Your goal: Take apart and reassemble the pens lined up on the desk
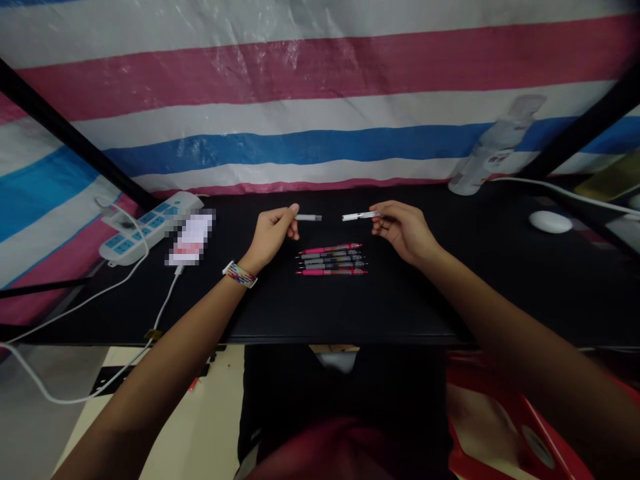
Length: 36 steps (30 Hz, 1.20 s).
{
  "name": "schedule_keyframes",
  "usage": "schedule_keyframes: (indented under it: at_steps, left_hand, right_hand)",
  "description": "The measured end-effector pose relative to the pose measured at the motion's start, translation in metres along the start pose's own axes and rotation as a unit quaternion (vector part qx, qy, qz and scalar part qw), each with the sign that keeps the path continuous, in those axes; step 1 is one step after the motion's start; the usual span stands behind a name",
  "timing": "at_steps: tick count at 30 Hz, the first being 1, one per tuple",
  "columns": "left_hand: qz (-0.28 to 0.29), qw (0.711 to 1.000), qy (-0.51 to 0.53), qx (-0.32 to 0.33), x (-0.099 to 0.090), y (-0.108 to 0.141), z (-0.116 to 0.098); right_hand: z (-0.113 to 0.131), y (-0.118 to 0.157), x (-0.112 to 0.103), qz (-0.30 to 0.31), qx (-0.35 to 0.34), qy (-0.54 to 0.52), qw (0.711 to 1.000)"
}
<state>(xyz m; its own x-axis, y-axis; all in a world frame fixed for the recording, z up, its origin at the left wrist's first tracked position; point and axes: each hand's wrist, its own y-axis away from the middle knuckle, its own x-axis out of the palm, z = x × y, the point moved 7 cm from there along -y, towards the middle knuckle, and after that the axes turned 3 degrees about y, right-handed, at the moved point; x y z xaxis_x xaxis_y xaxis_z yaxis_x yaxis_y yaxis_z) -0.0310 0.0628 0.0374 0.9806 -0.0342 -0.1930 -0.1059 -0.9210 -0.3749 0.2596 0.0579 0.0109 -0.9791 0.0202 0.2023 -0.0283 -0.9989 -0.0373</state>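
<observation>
My left hand [277, 230] is closed, pinching a short white pen piece [309, 217] with a grey end that points right. Opposite it, my right hand [400, 227] pinches another white pen piece [359, 215], which has a dark line along it and points left. The two pieces are roughly in line, with a gap between them. I cannot tell which is cap and which is barrel. Below them on the black table [345, 310], several pens [333, 260] lie side by side, pink ones at the outside and grey and dark ones between.
At the left are a power strip [155, 227], a blurred-out phone [191, 239] and a white cable [167, 300]. A clear bottle [493, 150] stands at the back right, near a white mouse [551, 221]. Striped sheeting [310, 70] hangs behind. A red stool [545, 427] is below right.
</observation>
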Motion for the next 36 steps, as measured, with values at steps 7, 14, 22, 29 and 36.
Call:
schedule_keyframes:
  at_steps: [7, 14, 22, 29, 36]
  left_hand:
    - [-0.001, 1.000, 0.002, -0.001, 0.000, 0.000, 0.000]
    - [0.003, 1.000, 0.002, 0.000, 0.001, 0.000, -0.001]
    - [0.000, 1.000, -0.001, -0.012, 0.002, -0.002, 0.001]
    - [0.004, 1.000, -0.003, -0.010, 0.002, -0.002, 0.002]
    - [0.057, 0.998, -0.021, -0.006, 0.009, 0.003, -0.004]
  right_hand:
    - [-0.002, -0.001, -0.001, 0.004, -0.003, 0.013, 1.000]
    - [-0.003, -0.001, 0.001, 0.008, 0.007, 0.003, 1.000]
    - [-0.006, -0.004, 0.002, 0.017, 0.002, 0.014, 1.000]
    - [-0.001, -0.004, 0.001, 0.014, -0.021, 0.016, 1.000]
    - [0.006, 0.010, 0.019, 0.055, -0.040, 0.030, 0.997]
